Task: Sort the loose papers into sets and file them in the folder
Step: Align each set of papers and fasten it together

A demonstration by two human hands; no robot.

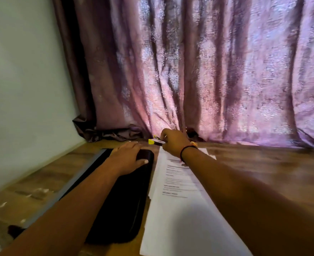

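In the head view, your right forearm crosses over the printed papers [174, 215], so drawing it back could drag the stack askew on the wooden table [263, 163]. Your right hand [174, 143] pinches a small yellow-and-black item [153, 141], perhaps a stapler, near the curtain. Your left hand [128, 157] lies flat, fingers straight, on the black folder [122, 209], which sits just beside the papers.

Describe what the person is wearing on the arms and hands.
Both forearms are bare: no sleeves or gloves in view. The right hand has a thin black cord bracelet at its wrist, with a small orange piece. The left hand shows no wristband.
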